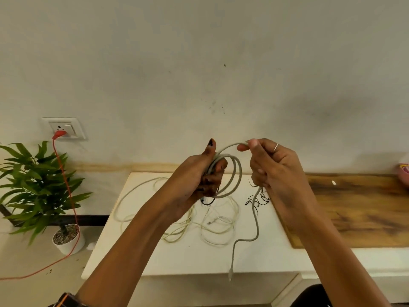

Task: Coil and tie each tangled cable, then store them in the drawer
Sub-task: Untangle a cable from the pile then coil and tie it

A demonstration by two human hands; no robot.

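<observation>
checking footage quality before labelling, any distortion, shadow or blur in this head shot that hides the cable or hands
Head view: wide-angle bending curves the white table edges and skirting; a soft shadow falls on the wall at upper right; light is even, no glare. Slightly soft overall, yet the grey cable reads clearly in the left hand and right hand; the thin black ties blur together.

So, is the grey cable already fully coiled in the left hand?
No, the grey cable makes loops in the left hand, but its tail hangs loose below the right hand.
</observation>
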